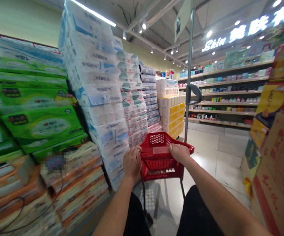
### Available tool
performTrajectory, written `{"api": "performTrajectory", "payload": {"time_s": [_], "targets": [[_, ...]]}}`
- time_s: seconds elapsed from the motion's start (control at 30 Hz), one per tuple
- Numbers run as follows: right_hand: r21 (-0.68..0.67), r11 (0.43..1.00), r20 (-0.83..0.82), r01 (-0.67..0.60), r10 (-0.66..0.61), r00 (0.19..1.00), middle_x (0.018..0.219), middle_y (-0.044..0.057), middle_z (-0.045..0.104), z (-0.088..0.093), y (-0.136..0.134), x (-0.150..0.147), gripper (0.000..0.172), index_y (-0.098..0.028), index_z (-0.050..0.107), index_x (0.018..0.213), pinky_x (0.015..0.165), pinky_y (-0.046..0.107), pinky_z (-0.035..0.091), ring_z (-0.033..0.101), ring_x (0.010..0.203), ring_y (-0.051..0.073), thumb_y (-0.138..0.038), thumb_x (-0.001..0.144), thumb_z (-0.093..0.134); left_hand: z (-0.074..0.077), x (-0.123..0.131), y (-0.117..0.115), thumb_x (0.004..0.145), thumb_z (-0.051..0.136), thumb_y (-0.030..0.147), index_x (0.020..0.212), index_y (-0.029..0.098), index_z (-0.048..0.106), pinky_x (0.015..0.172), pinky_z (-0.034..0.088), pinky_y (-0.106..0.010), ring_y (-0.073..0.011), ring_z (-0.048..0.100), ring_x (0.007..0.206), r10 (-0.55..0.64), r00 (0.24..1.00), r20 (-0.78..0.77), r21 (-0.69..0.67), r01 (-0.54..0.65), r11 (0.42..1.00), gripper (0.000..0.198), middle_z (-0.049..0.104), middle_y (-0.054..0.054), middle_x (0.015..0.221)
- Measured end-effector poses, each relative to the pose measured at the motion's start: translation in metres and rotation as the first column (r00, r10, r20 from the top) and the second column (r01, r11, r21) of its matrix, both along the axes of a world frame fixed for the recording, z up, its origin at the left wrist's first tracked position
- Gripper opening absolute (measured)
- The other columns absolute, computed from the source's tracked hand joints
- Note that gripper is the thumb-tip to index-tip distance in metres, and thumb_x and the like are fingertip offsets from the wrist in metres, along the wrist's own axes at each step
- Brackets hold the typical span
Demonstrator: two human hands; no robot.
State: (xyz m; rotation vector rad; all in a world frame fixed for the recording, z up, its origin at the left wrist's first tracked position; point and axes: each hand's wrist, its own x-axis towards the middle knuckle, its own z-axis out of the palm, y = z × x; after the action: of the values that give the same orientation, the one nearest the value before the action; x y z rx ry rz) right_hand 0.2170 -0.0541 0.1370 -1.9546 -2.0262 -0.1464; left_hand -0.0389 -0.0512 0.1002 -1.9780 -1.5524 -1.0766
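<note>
A red plastic shopping cart (165,172) on dark legs stands directly in front of me, its perforated basket with nothing visible inside. My left hand (132,163) is closed round the left end of its handle. Toward the right end, my right hand (179,152) grips the same red handle (159,150), fingers mostly hidden beneath. A grey pole (188,78) with a hooked grip rises just beyond the cart's right corner; I cannot tell whether it is fixed to the cart.
Tall stacks of wrapped paper rolls (102,78) and green tissue packs (43,126) line the left side. Cardboard boxes (276,154) are piled on the right. Pale tiled floor (215,157) runs between them toward long stocked shelves (227,102) at the back.
</note>
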Motion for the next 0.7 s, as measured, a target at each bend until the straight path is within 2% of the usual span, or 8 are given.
{"api": "performTrajectory", "payload": {"time_s": [0.1,0.2,0.27,0.33,0.4,0.5,0.6,0.7], "targets": [[0.011,1.000,-0.019,-0.002,0.002,1.000,0.095,0.014,0.070,-0.001,0.001,-0.003,0.048,-0.015,0.065,0.095,0.076,0.040,0.048,0.067,0.092,0.027,-0.031,0.098,0.020,-0.002,0.016,-0.001,0.098,0.027,0.029,0.128,0.016,0.053,0.101,0.037,-0.043,-0.0239,0.052,0.115,0.006,0.999,0.045,0.043,-0.008,0.999,0.041,0.060,-0.011,0.126],[0.021,1.000,-0.007,-0.001,0.001,1.000,0.094,0.013,0.070,0.000,0.001,-0.003,0.048,-0.015,0.065,0.093,0.074,0.040,0.048,0.067,0.090,0.027,-0.031,0.098,0.020,-0.008,0.048,-0.011,0.096,0.035,0.029,0.137,0.016,0.043,0.106,0.033,-0.046,-0.0255,0.045,0.125,-0.143,0.986,-0.079,0.091,0.150,0.984,0.044,0.053,-0.012,0.134],[0.030,1.000,0.021,-0.003,0.002,1.000,0.095,0.013,0.070,0.001,-0.001,-0.002,0.048,-0.015,0.065,0.094,0.074,0.040,0.049,0.067,0.090,0.027,-0.031,0.098,0.020,-0.011,0.065,-0.018,0.094,0.041,0.030,0.138,0.019,0.042,0.109,0.030,-0.047,-0.0268,0.039,0.130,-0.232,0.957,-0.172,0.089,0.250,0.964,0.045,0.049,-0.011,0.139],[0.028,1.000,0.048,-0.009,0.008,0.999,0.096,0.013,0.070,0.002,-0.002,0.000,0.047,-0.015,0.065,0.096,0.074,0.039,0.049,0.067,0.090,0.027,-0.030,0.098,0.021,-0.011,0.071,-0.022,0.094,0.043,0.029,0.138,0.021,0.043,0.109,0.030,-0.047,-0.0268,0.038,0.132,-0.261,0.943,-0.205,0.078,0.282,0.956,0.045,0.048,-0.010,0.140],[0.010,1.000,0.043,-0.003,0.002,0.999,0.097,0.013,0.070,0.003,-0.003,0.002,0.047,-0.015,0.065,0.096,0.075,0.039,0.048,0.067,0.091,0.027,-0.031,0.098,0.021,-0.009,0.063,-0.022,0.094,0.041,0.027,0.138,0.022,0.043,0.110,0.030,-0.046,-0.0254,0.041,0.130,-0.258,0.945,-0.200,0.060,0.275,0.959,0.044,0.049,-0.010,0.139],[-0.021,1.000,-0.006,0.020,-0.020,1.000,0.099,0.013,0.070,0.004,-0.004,0.004,0.050,-0.016,0.066,0.096,0.078,0.039,0.047,0.066,0.094,0.026,-0.033,0.099,0.019,-0.005,0.034,-0.016,0.095,0.039,0.027,0.134,0.025,0.047,0.110,0.029,-0.045,-0.0229,0.045,0.126,-0.219,0.962,-0.161,0.033,0.227,0.973,0.040,0.054,-0.007,0.135],[-0.020,0.999,-0.034,0.028,-0.028,0.999,0.099,0.013,0.070,0.005,-0.004,0.002,0.051,-0.016,0.066,0.096,0.079,0.039,0.047,0.066,0.095,0.026,-0.035,0.099,0.019,-0.005,0.006,-0.005,0.096,0.034,0.028,0.130,0.024,0.051,0.106,0.033,-0.043,-0.0221,0.050,0.121,-0.096,0.995,-0.024,0.047,0.097,0.994,0.037,0.057,-0.007,0.130],[-0.022,1.000,-0.039,0.021,-0.022,0.999,0.099,0.014,0.070,0.006,-0.003,-0.002,0.050,-0.015,0.066,0.096,0.079,0.038,0.047,0.066,0.094,0.026,-0.033,0.099,0.020,-0.006,-0.002,0.002,0.098,0.028,0.029,0.128,0.021,0.051,0.102,0.037,-0.042,-0.0227,0.052,0.118,0.004,0.991,0.132,0.080,-0.014,0.997,0.038,0.059,-0.009,0.128]]}}
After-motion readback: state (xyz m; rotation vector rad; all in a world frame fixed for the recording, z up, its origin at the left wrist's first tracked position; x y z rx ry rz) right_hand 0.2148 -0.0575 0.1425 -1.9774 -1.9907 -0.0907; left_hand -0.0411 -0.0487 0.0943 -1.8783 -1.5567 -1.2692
